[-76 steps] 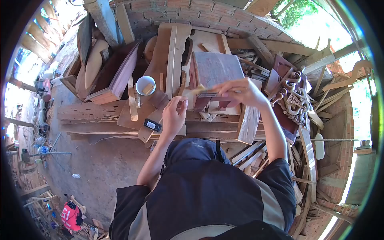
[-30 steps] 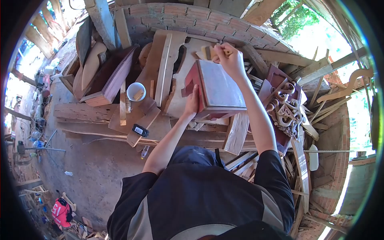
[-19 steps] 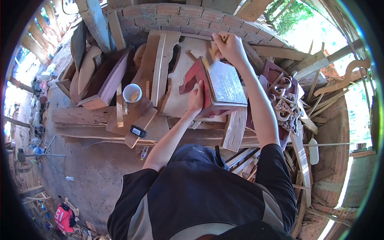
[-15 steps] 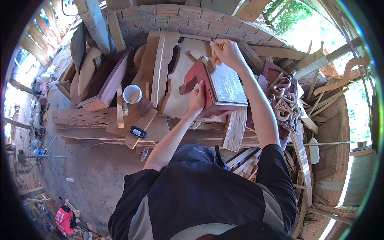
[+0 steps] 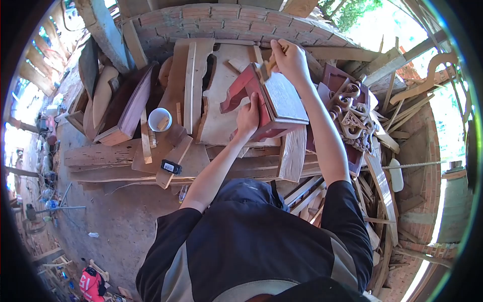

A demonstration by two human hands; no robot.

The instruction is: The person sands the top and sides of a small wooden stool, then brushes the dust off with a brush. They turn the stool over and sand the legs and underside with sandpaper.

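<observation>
My left hand (image 5: 248, 119) grips the red-stained side of a small wooden stool-like piece (image 5: 286, 99), with its curved leg (image 5: 232, 96) pointing left. The piece is held tilted, its pale, shiny flat face turned to the right. My right hand (image 5: 292, 59) is closed round the handle of a paintbrush (image 5: 267, 66). The bristles meet the upper left edge of the piece, by its far corner. A white cup (image 5: 160, 120) with a wooden stick in it stands to the left.
A small black device (image 5: 171, 166) lies on a board at the near left. Carved scrollwork (image 5: 352, 118) rests at the right. Dark wooden panels (image 5: 128, 103) lean at the left, and a brick wall (image 5: 211, 20) runs behind. Loose timber piles up at the right.
My right hand has lifted slightly up and right with the paintbrush, whose bristles are now at the piece's edge. My left hand keeps its hold. The whole view has shifted a little.
</observation>
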